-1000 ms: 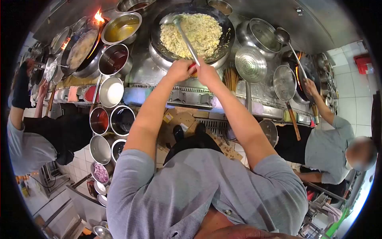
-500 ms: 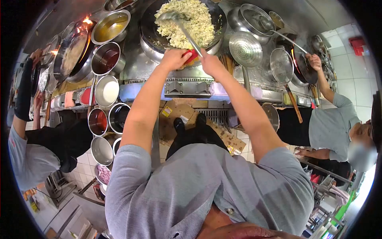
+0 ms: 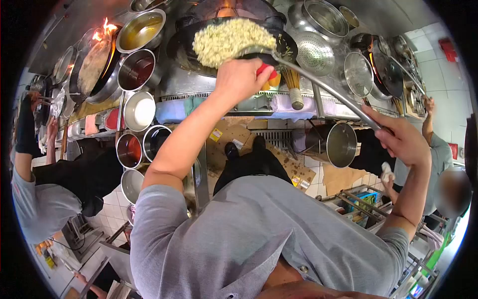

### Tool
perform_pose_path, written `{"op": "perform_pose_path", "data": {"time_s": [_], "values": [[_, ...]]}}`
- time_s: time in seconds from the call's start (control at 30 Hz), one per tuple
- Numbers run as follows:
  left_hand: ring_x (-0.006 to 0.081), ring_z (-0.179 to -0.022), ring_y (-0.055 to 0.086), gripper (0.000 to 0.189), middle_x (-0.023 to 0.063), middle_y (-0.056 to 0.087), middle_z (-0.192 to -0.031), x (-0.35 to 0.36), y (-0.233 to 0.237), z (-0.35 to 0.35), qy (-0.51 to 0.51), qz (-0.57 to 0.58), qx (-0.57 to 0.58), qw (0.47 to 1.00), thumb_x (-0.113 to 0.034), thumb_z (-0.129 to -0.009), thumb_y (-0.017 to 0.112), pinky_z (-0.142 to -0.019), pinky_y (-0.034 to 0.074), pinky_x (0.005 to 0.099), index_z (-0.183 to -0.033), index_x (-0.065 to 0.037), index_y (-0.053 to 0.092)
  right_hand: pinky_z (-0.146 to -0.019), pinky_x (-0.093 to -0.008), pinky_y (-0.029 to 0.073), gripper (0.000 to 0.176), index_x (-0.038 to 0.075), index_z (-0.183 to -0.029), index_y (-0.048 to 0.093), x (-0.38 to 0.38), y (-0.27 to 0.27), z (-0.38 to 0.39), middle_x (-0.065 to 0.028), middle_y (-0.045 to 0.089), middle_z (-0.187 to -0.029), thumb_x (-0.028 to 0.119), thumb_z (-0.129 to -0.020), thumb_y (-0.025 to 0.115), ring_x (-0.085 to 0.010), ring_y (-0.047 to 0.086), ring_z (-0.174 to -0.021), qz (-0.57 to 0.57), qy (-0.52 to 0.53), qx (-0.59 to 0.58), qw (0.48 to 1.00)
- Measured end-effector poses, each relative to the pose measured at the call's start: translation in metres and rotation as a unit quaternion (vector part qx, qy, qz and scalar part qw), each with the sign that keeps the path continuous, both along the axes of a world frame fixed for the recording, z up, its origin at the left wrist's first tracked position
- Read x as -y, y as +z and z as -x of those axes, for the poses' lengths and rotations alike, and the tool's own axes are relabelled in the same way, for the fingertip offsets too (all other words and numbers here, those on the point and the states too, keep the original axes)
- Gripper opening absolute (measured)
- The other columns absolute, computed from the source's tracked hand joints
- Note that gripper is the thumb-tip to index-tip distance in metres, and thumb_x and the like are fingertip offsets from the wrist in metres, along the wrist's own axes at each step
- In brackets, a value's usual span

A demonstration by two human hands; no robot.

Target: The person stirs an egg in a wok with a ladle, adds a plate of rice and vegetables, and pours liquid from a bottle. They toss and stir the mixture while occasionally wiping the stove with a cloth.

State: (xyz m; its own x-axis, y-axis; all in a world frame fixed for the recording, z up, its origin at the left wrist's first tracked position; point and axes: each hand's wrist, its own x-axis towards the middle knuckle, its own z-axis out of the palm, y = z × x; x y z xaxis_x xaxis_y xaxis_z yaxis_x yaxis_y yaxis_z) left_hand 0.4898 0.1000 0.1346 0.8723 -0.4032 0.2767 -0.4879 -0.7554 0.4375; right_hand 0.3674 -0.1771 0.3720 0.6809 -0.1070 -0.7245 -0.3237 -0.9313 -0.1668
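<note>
My left hand [image 3: 240, 79] is closed round the near edge of a black wok [image 3: 180, 56], with a red cloth [image 3: 266, 73] showing by the fingers. A pale yellow heap, apparently egg fried rice [image 3: 231, 41], sits in the wok. The wok is tilted and off its burner [image 3: 226, 11], where an orange glow shows behind it. Out to the right, my right hand [image 3: 406, 138] grips the long metal handle of a ladle [image 3: 328, 82]. The ladle's bowl touches the right side of the rice.
Left of the wok stand steel pots, one with yellow liquid [image 3: 142, 34] and one with dark red liquid [image 3: 135, 71]. A bamboo brush [image 3: 294, 88] and a perforated strainer [image 3: 312, 54] lie to the right. Co-workers are on both sides; flames [image 3: 104, 31] rise at the left wok.
The wok has come toward me and tilted, uncovering the burner behind. My right hand has swung out right and back with the ladle. The rice has gathered into a heap.
</note>
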Motion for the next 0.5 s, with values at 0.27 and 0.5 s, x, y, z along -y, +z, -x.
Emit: {"op": "perform_pose_path", "data": {"time_s": [0.27,0.5], "values": [[0.0291,-0.056,0.062,0.033,0.0091,0.064,-0.061,0.026,-0.160,0.008,0.031,0.035,0.071,0.996,-0.041,-0.091,0.060,-0.070,0.043,0.0461,-0.075,-0.014,0.069,-0.079,-0.0478,0.049,0.047,0.022,-0.145,0.047,-0.048,-0.205,-0.091,-0.0248,0.067,-0.095,0.019,-0.099,0.050,-0.0431,0.064,-0.085,-0.046,0.163,0.302,0.938],[0.0293,-0.074,0.068,0.037,0.0108,0.071,-0.078,-0.013,-0.106,-0.046,0.030,-0.030,-0.042,0.998,-0.048,-0.094,0.053,-0.086,0.042,0.0562,-0.084,-0.018,0.072,-0.076,-0.0483,0.051,0.052,0.022,-0.147,0.044,-0.035,-0.223,-0.060,-0.0237,0.068,-0.090,0.016,-0.096,0.051,-0.0438,0.064,-0.078,-0.138,0.205,0.415,0.876]]}}
